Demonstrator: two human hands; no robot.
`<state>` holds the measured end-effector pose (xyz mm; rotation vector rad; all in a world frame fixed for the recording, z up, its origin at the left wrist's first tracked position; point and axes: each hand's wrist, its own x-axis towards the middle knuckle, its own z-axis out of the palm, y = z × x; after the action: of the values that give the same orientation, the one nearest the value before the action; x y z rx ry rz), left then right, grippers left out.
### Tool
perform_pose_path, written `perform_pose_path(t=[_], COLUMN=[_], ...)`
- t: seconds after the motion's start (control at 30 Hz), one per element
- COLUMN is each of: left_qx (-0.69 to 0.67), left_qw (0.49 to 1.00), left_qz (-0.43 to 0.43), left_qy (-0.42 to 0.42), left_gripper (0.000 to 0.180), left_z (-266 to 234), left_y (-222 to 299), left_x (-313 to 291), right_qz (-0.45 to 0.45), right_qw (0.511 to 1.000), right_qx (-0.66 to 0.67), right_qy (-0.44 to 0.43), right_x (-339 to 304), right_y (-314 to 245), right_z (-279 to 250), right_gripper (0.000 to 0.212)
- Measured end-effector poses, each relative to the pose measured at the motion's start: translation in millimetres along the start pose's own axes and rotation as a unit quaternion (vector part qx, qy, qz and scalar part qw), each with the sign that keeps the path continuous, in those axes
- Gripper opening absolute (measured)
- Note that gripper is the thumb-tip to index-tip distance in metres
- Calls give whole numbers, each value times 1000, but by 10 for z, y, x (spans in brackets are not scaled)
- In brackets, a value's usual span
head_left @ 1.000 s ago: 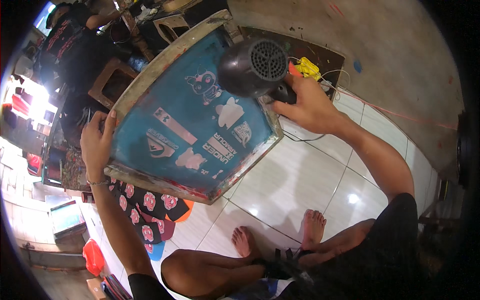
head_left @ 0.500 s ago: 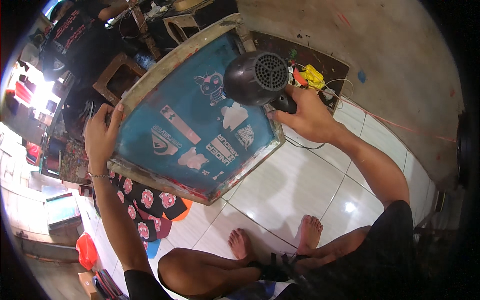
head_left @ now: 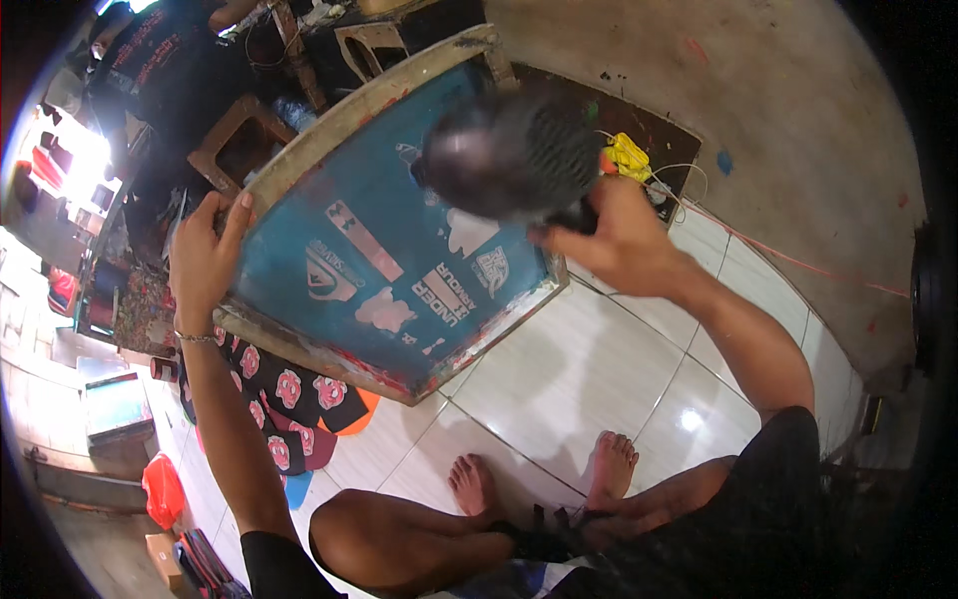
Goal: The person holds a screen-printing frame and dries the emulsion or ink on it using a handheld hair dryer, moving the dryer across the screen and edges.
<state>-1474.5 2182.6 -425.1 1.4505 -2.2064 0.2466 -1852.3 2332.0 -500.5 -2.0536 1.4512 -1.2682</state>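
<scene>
Hair dryer now blurred, swung left over teal printing screen, right hand fingers gripping it, left hand clasping frame edge.

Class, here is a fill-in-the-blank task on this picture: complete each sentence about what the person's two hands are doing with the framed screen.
1. The left hand grips the wooden ____ of the printing screen.
2. The right hand holds a black ____ over the screen.
3. The screen's mesh is coloured ____.
4. The person's bare feet rest on a ____ floor.

Missing words: frame; hair dryer; blue; tiled
</scene>
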Motion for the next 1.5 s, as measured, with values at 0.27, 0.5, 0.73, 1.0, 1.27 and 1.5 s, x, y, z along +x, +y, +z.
perform_pose_path(t=[0.27,0.5,0.73,1.0,1.27,1.5], left_qx=[20,-34,-5,35,66,55], left_qw=[1000,994,993,984,991,983], left_qz=[-8,94,86,96,103,174], left_qy=[-7,32,-84,-149,-45,15], left_gripper=[52,47,49,65,49,42], left_z=[-5,23,-136,214,573,292], left_y=[-28,24,374,766,867,901], left_x=[-13,-11,239,632,620,473], right_qz=[33,182,182,165,208,207], right_qw=[999,979,975,982,961,948], right_qx=[13,87,121,91,183,204], right_qy=[-24,31,-29,-33,11,127], right_x=[-53,-64,-45,-226,-180,-156], right_y=[-4,6,2,56,156,649], right_z=[-38,-313,-588,-732,-733,-1134], right_gripper=[38,46,52,41,38,35])
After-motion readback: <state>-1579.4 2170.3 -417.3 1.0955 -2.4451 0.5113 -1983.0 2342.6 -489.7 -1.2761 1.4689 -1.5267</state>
